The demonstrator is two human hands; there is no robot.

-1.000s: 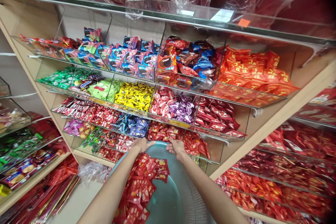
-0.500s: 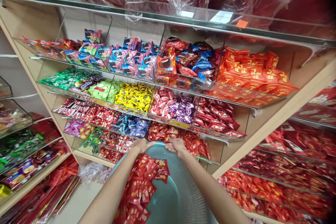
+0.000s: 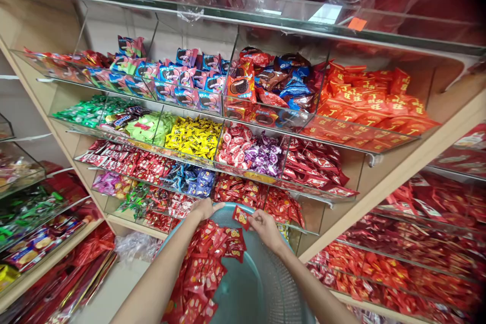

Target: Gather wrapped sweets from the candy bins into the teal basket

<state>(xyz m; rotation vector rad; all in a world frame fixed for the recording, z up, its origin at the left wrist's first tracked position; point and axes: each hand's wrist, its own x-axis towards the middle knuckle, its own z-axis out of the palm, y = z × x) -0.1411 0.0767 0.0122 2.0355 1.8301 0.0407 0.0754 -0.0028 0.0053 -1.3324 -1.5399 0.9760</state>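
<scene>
Head view: pinched red packet (image 3: 240, 217) (orange-yellow print)

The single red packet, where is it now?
Head view, below centre: the red packet is in the right hand, at the far rim of the teal basket.

The left hand (image 3: 204, 209) lies at the far rim of a teal basket (image 3: 243, 291), its grip partly hidden, while the right hand (image 3: 261, 225) pinches one red packet (image 3: 240, 216) between thumb and fingers, just inside that rim. More red packets (image 3: 203, 268) are heaped along the basket's left side. Behind stands a wooden shelf unit (image 3: 402, 168) with clear tiers, yellow packets (image 3: 193, 137) beside purple sweets (image 3: 264, 152), orange packets (image 3: 368, 98) higher on the right
</scene>
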